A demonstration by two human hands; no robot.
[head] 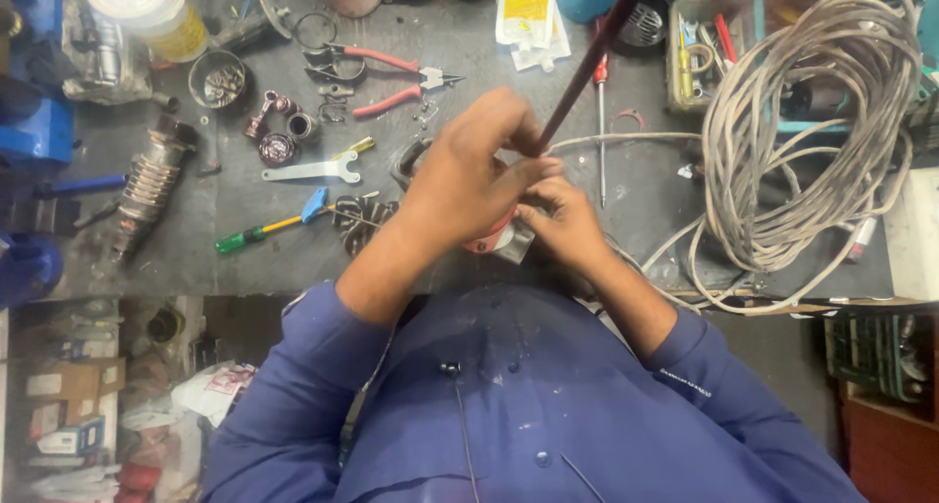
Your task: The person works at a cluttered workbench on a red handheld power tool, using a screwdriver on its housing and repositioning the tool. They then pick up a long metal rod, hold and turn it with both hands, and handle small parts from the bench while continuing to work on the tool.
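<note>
Slim dark rod – left hand gripping, grey coiled cable

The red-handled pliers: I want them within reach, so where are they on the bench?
In the head view the red-handled pliers lie open at the bench's far middle, beyond the left hand, with a white flat spanner nearer the person and a small screwdriver to their right.

shirt: blue work shirt with long sleeves, cloth a little creased
sleeves: both pushed up well back from the fingers, forearms bare
front: small dark buttons down the middle, a few pale specks on the cloth
right sleeve: small line of dark lettering
cord: thin dark cord hanging down the chest
hands: left hand and right hand bare, no gloves or rings seen
</note>
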